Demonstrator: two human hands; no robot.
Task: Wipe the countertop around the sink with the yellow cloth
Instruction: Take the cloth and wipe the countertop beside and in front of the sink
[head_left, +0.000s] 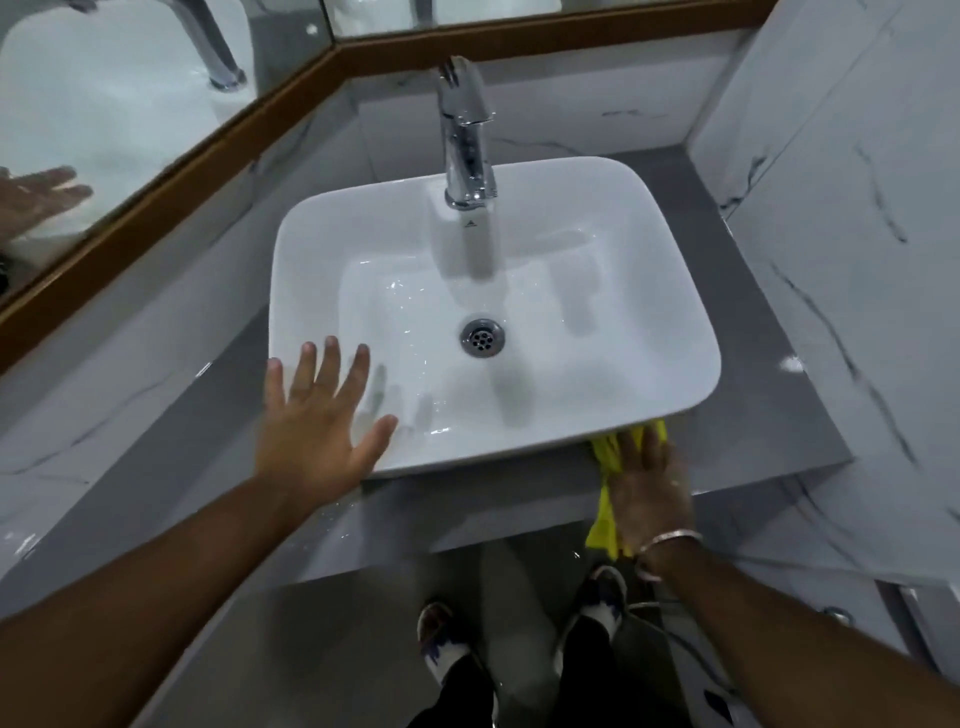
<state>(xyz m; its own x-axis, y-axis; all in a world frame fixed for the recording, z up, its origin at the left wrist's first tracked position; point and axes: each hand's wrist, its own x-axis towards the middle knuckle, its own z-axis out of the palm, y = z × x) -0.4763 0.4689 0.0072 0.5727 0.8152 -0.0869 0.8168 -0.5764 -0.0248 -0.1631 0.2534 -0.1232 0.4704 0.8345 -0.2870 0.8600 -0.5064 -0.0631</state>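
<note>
A white rectangular sink (670, 270) sits on the grey countertop (769, 332). My right hand (649, 488) presses flat on the yellow cloth (608, 512) on the counter's front strip, just below the sink's front right corner. Part of the cloth hangs over the counter's front edge. My left hand (317, 426) hovers with fingers spread over the sink's front left corner, holding nothing.
A chrome tap (465, 135) stands at the back of the sink, with a drain (482, 338) in the wet basin. Wood-framed mirrors (104, 104) line the left and back. A marble wall (857, 182) closes the right side. My feet (519, 634) stand below.
</note>
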